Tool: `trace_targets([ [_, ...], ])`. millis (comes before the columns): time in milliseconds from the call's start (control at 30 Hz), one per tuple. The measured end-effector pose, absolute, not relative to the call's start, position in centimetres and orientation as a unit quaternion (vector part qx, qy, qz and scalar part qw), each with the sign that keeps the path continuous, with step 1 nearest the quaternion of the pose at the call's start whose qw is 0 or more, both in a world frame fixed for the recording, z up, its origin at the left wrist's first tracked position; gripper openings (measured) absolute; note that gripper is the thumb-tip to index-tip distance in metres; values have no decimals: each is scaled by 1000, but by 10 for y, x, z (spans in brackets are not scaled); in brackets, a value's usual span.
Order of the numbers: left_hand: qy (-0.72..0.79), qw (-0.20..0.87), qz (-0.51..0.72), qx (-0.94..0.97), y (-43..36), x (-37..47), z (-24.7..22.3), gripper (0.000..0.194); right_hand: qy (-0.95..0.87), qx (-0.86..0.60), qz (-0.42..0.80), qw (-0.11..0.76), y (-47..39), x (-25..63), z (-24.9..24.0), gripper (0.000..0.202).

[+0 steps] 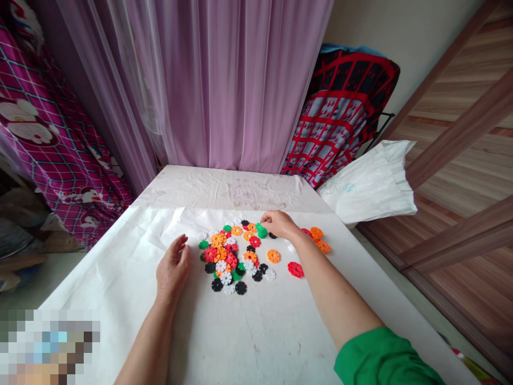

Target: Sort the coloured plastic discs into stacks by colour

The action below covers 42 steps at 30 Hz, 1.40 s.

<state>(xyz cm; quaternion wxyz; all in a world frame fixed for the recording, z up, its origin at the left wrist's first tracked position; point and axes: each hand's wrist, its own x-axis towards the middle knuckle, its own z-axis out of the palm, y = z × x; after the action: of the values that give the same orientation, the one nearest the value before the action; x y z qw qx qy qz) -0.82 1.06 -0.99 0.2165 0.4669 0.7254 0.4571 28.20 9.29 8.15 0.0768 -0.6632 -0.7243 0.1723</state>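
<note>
Green discs (262, 233): far side of the disc pile (218, 240), at my right hand's (278, 222) bent fingertips; pinched or merely touched, cannot tell. Left hand (173, 270): open, empty, farther off.

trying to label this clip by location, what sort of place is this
Probably a room in a home: a lilac curtain, a cartoon-print cloth and a wood-panelled door or cabinet surround the table.

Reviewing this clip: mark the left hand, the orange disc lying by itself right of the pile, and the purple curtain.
Left hand (172, 267): head view, on the back of the hand.
Orange disc (273, 256): head view, at its centre.
Purple curtain (236, 85): head view, on its middle folds.
</note>
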Motion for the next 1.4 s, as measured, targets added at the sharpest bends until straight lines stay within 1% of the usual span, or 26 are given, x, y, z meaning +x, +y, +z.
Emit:
trace_targets([
  [133, 726, 214, 455, 469, 11, -10, -11, 37, -723, -664, 180, 63, 107, 302, 83, 23],
  [367, 732, 219, 448, 465, 12, -11, -12, 39, -726, -662, 181, 36, 112, 301, 72, 22],
  [600, 734, 220, 439, 469, 11, -11, -11, 39, -743, -657, 127, 30, 110, 302, 72, 30],
  [667, 733, 215, 441, 471, 11, -11, -11, 38, -768, -631, 110, 14, 107, 302, 72, 30],
  [767, 732, 216, 443, 470, 11, -11, -9, 37, -802, -593, 76, -26, 101, 300, 74, 38],
  [867, 735, 221, 441, 464, 10, -9, -6, 37, -805, -589, 45, -58, 95, 295, 77, 42],
  [1133, 735, 228, 439, 463, 10, -9, -6, 38, -781, -616, -5, -100, 92, 283, 73, 36],
  [1400, 729, 216, 451, 467, 12, -11, -13, 38, -774, -623, -5, -112, 94, 277, 73, 29],
])
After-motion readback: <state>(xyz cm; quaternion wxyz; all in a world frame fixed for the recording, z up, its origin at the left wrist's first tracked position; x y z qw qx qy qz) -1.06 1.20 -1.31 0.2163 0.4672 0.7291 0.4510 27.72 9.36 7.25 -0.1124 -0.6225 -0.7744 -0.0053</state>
